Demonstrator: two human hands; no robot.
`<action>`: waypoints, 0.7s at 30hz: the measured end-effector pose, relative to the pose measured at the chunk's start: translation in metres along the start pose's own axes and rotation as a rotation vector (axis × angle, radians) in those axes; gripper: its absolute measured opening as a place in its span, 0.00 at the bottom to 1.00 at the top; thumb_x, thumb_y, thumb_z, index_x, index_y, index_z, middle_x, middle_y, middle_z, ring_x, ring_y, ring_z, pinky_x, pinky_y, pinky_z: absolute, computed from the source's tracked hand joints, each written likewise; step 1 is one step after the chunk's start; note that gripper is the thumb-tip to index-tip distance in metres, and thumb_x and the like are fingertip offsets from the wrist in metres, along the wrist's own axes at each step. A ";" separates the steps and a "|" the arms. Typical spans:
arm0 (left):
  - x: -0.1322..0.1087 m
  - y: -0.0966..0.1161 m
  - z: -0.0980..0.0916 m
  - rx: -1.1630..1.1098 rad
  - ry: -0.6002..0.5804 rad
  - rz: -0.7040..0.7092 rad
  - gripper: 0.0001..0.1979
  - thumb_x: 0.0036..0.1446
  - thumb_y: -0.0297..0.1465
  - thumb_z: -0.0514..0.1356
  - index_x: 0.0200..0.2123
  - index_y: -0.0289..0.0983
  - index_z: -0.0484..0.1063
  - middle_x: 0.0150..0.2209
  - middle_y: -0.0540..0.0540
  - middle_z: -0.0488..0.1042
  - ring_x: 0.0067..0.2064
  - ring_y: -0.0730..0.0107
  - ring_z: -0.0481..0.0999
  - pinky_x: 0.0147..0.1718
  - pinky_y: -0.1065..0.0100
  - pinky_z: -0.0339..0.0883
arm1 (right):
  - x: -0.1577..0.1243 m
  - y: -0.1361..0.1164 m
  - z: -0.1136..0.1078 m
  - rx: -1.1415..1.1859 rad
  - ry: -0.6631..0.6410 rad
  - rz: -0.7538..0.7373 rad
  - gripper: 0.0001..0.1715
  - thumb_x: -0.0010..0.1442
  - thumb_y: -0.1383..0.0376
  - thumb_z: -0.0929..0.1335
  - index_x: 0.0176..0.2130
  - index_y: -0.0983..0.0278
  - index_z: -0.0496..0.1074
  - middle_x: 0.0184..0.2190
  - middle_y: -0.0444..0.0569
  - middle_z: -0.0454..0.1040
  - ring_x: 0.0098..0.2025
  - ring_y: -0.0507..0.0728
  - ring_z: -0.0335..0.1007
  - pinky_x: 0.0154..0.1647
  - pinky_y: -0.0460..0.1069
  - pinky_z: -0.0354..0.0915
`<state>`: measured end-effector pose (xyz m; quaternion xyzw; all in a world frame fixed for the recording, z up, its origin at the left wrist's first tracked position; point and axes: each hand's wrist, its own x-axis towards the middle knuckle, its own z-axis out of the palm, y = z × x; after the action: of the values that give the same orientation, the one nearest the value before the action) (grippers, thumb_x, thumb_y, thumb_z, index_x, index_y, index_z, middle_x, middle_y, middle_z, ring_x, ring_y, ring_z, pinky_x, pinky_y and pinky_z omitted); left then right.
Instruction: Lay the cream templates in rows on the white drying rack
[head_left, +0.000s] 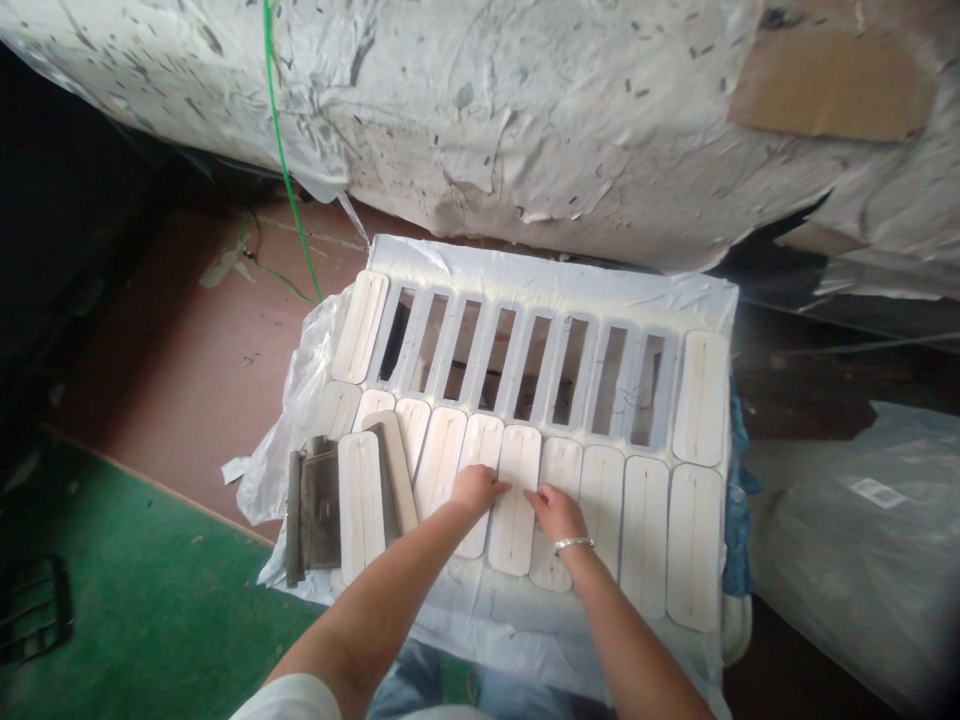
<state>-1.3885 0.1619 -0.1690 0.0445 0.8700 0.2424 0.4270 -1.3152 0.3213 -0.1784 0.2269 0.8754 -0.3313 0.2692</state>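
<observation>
A white rounded panel with a thin line down its middle lies in the front row of a pale slatted frame. My left hand reaches over its left side with fingers pinched. From the right, my right hand, with a bracelet at the wrist, is also closed. The fingertips of both hands meet the panel's face close to its middle line; what they pinch is too small to tell. Similar panels lie on both sides. A loose panel rests tilted over others at the left, beside a dark grey block-like metal piece.
Behind the front row, the frame's back row has several open slots between end panels. Clear plastic hangs at the left. A green cord drops near a spotted cloth-covered bulk. A plastic bag lies right.
</observation>
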 end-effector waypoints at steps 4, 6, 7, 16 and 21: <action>0.000 -0.002 0.000 0.010 0.003 0.020 0.18 0.54 0.42 0.56 0.19 0.35 0.68 0.22 0.46 0.70 0.27 0.70 0.68 0.28 0.72 0.58 | 0.001 -0.002 -0.001 -0.029 -0.017 0.016 0.18 0.58 0.54 0.62 0.25 0.64 0.68 0.20 0.45 0.69 0.24 0.50 0.63 0.25 0.44 0.53; 0.002 -0.003 0.001 0.025 0.002 0.023 0.18 0.54 0.43 0.55 0.20 0.35 0.69 0.22 0.46 0.70 0.27 0.69 0.69 0.28 0.72 0.58 | 0.004 -0.004 -0.001 -0.061 -0.019 0.028 0.19 0.58 0.54 0.62 0.25 0.63 0.68 0.20 0.45 0.70 0.24 0.50 0.63 0.25 0.44 0.53; 0.004 -0.004 0.001 0.036 0.001 0.026 0.19 0.54 0.43 0.55 0.21 0.35 0.69 0.23 0.45 0.71 0.28 0.69 0.69 0.28 0.72 0.59 | 0.005 -0.005 -0.002 -0.085 -0.023 0.035 0.19 0.58 0.54 0.62 0.25 0.63 0.68 0.21 0.46 0.70 0.24 0.51 0.64 0.26 0.44 0.53; 0.009 0.011 -0.008 0.271 0.020 0.042 0.16 0.53 0.40 0.59 0.37 0.32 0.74 0.35 0.37 0.73 0.38 0.54 0.72 0.35 0.62 0.64 | 0.013 -0.026 -0.015 -0.422 -0.155 0.077 0.23 0.60 0.54 0.59 0.32 0.65 0.74 0.34 0.58 0.75 0.37 0.60 0.71 0.34 0.51 0.60; 0.013 0.005 -0.017 0.430 0.201 0.328 0.37 0.51 0.40 0.63 0.61 0.35 0.55 0.63 0.37 0.52 0.64 0.52 0.46 0.61 0.50 0.38 | 0.015 -0.033 -0.022 -0.509 -0.125 0.068 0.25 0.58 0.52 0.62 0.39 0.69 0.74 0.38 0.62 0.74 0.41 0.65 0.70 0.37 0.55 0.64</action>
<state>-1.4103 0.1631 -0.1669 0.2497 0.9206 0.1214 0.2746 -1.3523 0.3176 -0.1582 0.1604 0.9040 -0.1047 0.3822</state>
